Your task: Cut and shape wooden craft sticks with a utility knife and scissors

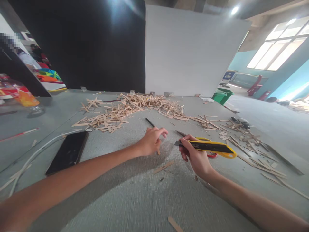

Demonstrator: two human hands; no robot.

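Note:
My right hand (195, 154) is closed around a yellow and black utility knife (212, 147), its blade tip pointing left toward my other hand. My left hand (151, 140) rests on the grey table (135, 193) with fingers curled, pinching a short wooden stick (158, 150) against the surface. A loose wooden stick (163, 167) lies just in front of both hands. A black pencil (150, 122) lies beyond my left hand.
A large heap of wooden sticks (125, 108) spreads across the far side, with more scattered sticks (243, 138) at right. A black phone (68, 152) and a white cable (36, 151) lie at left. White and black boards stand behind.

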